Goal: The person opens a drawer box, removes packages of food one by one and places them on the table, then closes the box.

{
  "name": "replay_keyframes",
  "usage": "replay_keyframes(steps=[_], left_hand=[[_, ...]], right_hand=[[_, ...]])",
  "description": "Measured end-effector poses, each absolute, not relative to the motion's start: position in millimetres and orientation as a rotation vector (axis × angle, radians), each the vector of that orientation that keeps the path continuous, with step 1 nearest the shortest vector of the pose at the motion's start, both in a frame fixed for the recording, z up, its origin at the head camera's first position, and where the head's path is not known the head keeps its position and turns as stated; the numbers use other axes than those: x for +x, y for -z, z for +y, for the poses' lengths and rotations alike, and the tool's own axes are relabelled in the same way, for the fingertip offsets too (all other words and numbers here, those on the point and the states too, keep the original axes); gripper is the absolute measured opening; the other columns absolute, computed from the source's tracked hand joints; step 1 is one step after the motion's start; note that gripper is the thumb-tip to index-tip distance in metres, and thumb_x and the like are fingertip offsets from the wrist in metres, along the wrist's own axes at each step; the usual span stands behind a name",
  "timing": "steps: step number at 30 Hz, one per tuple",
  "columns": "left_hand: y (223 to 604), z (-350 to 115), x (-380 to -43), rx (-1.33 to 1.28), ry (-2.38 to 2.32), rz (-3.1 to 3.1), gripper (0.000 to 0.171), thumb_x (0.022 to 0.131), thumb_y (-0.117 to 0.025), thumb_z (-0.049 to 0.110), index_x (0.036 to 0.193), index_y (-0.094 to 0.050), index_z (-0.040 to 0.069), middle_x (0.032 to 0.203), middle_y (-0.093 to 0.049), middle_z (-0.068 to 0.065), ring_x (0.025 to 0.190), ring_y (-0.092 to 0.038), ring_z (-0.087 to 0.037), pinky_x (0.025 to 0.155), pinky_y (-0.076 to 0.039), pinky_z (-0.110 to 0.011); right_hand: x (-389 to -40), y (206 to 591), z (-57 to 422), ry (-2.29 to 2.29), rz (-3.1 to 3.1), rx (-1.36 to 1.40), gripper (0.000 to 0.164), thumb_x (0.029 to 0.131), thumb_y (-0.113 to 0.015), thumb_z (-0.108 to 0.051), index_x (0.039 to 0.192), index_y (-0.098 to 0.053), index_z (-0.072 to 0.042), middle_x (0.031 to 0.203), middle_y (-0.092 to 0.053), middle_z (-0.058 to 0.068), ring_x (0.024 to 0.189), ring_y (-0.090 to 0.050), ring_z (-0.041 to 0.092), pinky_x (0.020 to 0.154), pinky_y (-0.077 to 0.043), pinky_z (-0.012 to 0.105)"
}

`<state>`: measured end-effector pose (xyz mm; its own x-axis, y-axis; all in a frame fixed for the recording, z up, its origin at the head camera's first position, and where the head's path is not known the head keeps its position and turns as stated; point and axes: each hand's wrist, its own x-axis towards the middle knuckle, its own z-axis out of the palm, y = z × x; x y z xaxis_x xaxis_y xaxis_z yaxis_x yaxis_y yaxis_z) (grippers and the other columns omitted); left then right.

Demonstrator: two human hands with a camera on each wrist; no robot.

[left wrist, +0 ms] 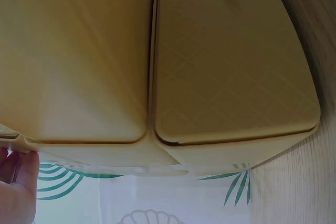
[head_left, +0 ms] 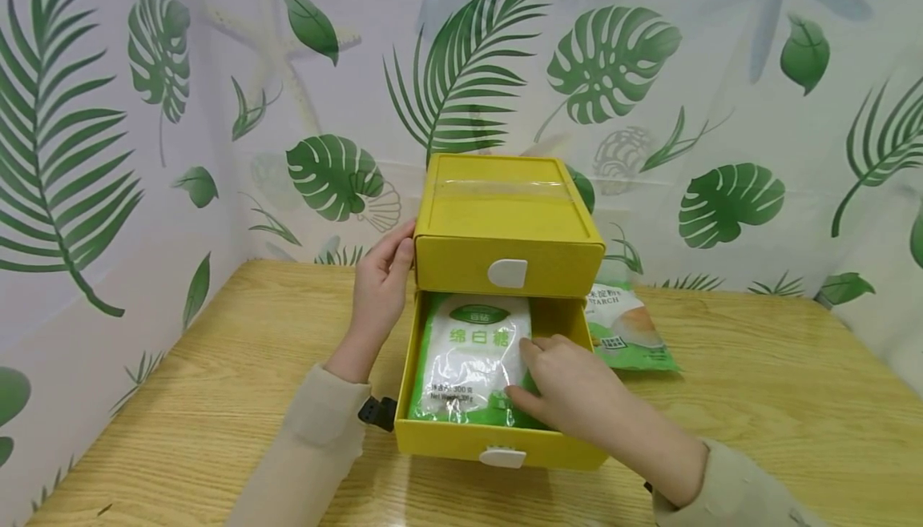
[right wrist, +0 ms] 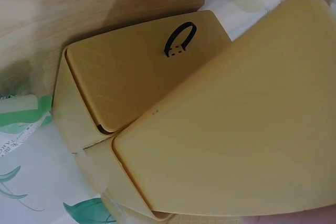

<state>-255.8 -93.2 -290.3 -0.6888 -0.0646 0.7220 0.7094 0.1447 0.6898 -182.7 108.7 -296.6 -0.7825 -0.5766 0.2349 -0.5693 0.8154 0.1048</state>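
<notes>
One glossy plastic bag [head_left: 472, 371], white with green edging, lay in the lower drawer [head_left: 440, 437] of two, both yellow, each with one white rounded tab [head_left: 507, 273]. My right hand [head_left: 577, 387] touched the bag's edge; whether it clamped, I could not tell. My left hand [head_left: 380, 283] rested unclamped against the upper drawer [head_left: 454, 267]. A second bag [head_left: 627, 331] lay on the wood-grained table [head_left: 764, 407].

Yellow two-drawer box [head_left: 509, 219] on wooden table [head_left: 750, 399] — lower drawer [head_left: 425, 437] out, white-and-green bag [head_left: 472, 359] inside. Right hand [head_left: 573, 383] grips bag's right side; left hand [head_left: 380, 291] touches box's left side. Starch packet [head_left: 630, 323] behind right — partly hidden.
</notes>
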Motion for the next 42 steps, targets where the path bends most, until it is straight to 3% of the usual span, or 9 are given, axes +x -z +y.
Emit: replay_keyframes(steps=[3, 10, 14, 17, 19, 30, 38, 42], left_hand=[[290.1, -93.1, -256.1, -0.619, 1.604, -1.804, 0.028, 0.083, -0.038, 0.008, 0.107, -0.047, -0.005, 0.108, -0.046, -0.013, 0.094, -0.045, -0.014, 0.073, -0.04, -0.025], [290.1, -93.5, -255.7, -0.618, 1.606, -1.804, 0.028, 0.083, -0.038, 0.007, 0.107, -0.047, -0.005, 0.108, -0.046, -0.014, 0.095, -0.045, -0.014, 0.074, -0.039, -0.025], [291.1, -92.8, -256.3, -0.622, 1.602, -1.801, 0.028, 0.083, -0.038, 0.007, 0.107, -0.047, -0.005, 0.108, -0.046, -0.014, 0.096, -0.044, -0.013, 0.075, -0.039, -0.024], [291.6, -92.4, -256.8, -0.619, 1.599, -1.801, 0.028, 0.083, -0.038, 0.008, 0.107, -0.047, -0.005, 0.108, -0.046, -0.014, 0.097, -0.043, -0.013, 0.076, -0.038, -0.024], [292.1, -92.5, -257.3, -0.617, 1.595, -1.803, 0.028, 0.083, -0.038, 0.008, 0.107, -0.047, -0.005, 0.108, -0.046, -0.013, 0.097, -0.043, -0.013, 0.076, -0.038, -0.024], [292.6, -93.1, -257.8, -0.617, 1.593, -1.806, 0.029, 0.083, -0.038, 0.009, 0.107, -0.047, -0.005, 0.108, -0.046, -0.013, 0.096, -0.044, -0.012, 0.075, -0.039, -0.024], [292.3, -93.4, -257.6, -0.61, 1.586, -1.805, 0.029, 0.083, -0.038, 0.008, 0.107, -0.046, -0.006, 0.108, -0.046, -0.014, 0.096, -0.044, -0.013, 0.075, -0.039, -0.024], [290.8, -92.5, -255.9, -0.616, 1.608, -1.8, 0.028, 0.083, -0.038, 0.007, 0.107, -0.046, -0.006, 0.109, -0.046, -0.014, 0.096, -0.044, -0.014, 0.074, -0.039, -0.024]], right_hand=[[-182.8, 296.7, 108.5, 0.026, -2.753, 0.873, 0.043, 0.069, -0.054, -0.037, 0.089, -0.054, 0.002, 0.074, -0.054, 0.004, 0.065, -0.047, 0.014, 0.051, -0.04, 0.021], [-180.9, 295.6, 108.6, 0.018, -2.79, 0.737, 0.062, 0.07, -0.052, -0.04, 0.105, -0.044, 0.011, 0.091, -0.054, 0.018, 0.08, -0.05, 0.025, 0.057, -0.045, 0.032], [-180.5, 295.5, 108.0, 0.077, -2.839, 0.685, 0.046, 0.07, -0.05, -0.042, 0.076, -0.054, 0.003, 0.063, -0.052, 0.006, 0.059, -0.048, 0.018, 0.04, -0.04, 0.025], [-181.2, 295.7, 107.9, 0.088, -2.892, 0.671, 0.037, 0.07, -0.05, -0.044, 0.054, -0.043, -0.011, 0.049, -0.038, -0.001, 0.047, -0.038, 0.013, 0.032, -0.028, 0.022], [-182.0, 296.3, 107.9, 0.087, -2.919, 0.662, 0.038, 0.07, -0.049, -0.044, 0.051, -0.039, -0.013, 0.049, -0.037, -0.002, 0.046, -0.036, 0.012, 0.031, -0.027, 0.022], [-185.2, 295.5, 107.9, -0.059, -3.019, 0.62, 0.043, 0.068, -0.052, -0.044, 0.081, -0.052, -0.004, 0.055, -0.043, -0.003, 0.046, -0.037, 0.01, 0.034, -0.03, 0.023], [-188.7, 290.6, 107.3, -0.456, -3.107, 0.68, 0.035, 0.068, -0.056, -0.039, 0.078, -0.047, -0.006, 0.053, -0.041, 0.0, 0.043, -0.036, 0.009, 0.038, -0.032, 0.022], [-191.8, 289.9, 107.0, -0.689, -3.116, 0.705, 0.038, 0.069, -0.057, -0.035, 0.085, -0.045, -0.002, 0.058, -0.042, 0.002, 0.048, -0.038, 0.01, 0.044, -0.034, 0.023]])
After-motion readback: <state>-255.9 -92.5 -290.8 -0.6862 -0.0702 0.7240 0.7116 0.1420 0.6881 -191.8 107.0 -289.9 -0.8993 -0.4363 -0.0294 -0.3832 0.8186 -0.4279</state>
